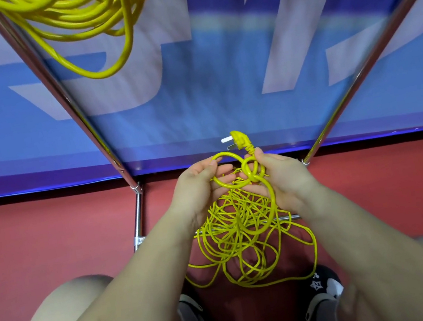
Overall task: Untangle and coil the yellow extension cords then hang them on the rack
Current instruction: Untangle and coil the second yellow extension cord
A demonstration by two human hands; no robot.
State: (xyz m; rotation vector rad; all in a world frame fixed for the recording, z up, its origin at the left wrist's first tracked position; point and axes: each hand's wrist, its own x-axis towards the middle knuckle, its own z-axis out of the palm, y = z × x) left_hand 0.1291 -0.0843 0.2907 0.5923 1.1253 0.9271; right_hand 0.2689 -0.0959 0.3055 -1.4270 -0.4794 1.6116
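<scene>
untangling is under way: the left hand (198,187) and right hand (283,176) pinch small loops of the yellow cord (245,233) near its plug (240,140), the tangle hanging to the floor (49,238). next, feed the plug through the knot.

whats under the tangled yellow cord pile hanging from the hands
Under the tangled yellow cord pile lie the red floor, a horizontal metal rack bar and dark shoes. The cord hides the bar's middle.
</scene>
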